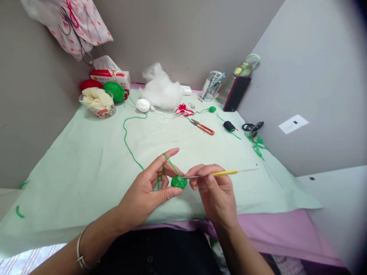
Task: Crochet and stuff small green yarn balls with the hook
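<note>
My left hand [149,191] pinches a small round green crochet piece [179,182] between thumb and fingers, and its index finger is raised with green yarn [171,163] looped over it. The yarn runs from that finger down to the top of the piece. In my right hand [215,187] is a crochet hook with a yellow handle [225,173], held between thumb and fingers. Its metal tip points left and touches the top of the green piece. Behind my left hand, the yarn trails across the pale green cloth [94,160].
Orange-handled snips [203,127], red yarn [185,110] and white stuffing [160,89] lie beyond my hands. A green yarn ball [114,91] and a tub [99,103] stand back left. A phone [236,94] leans on a bottle [229,86] at right.
</note>
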A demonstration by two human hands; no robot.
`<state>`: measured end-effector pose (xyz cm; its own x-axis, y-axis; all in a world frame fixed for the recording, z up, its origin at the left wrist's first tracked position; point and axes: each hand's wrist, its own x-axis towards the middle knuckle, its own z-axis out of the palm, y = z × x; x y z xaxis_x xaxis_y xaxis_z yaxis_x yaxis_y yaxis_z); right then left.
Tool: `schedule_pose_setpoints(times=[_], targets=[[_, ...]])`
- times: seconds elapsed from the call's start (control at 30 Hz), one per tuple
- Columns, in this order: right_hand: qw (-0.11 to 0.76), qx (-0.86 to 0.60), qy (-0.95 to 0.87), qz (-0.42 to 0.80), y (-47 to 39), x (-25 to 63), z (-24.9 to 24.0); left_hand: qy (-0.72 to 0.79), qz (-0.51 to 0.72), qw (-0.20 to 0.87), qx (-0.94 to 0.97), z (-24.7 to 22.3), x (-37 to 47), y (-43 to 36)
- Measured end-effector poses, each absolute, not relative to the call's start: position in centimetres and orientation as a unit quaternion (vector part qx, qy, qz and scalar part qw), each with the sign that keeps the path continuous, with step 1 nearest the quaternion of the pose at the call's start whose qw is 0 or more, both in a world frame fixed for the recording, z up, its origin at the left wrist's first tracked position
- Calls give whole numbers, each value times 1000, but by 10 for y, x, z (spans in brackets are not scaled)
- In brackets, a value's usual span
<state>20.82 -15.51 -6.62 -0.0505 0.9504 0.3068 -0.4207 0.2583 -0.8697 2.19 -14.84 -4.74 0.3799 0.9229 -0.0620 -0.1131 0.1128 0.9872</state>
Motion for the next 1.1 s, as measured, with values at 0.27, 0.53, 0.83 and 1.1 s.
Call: schedule_pose_setpoints(times=[0.27,0.53,0.83,1.1], targets=[[592,-256,-548,533,-154,221,-68,408,386,616,553,-46,22,-149],[554,-278,-626,473,-156,227,-58,430,385,568,587,-42,24,-148],[469,-312,-766,310,-162,231,-49,453,400,502,619,-47,27,-149],[460,-324,-812,152,-169,222,-69,467,443,483,594,-53,32,-155]])
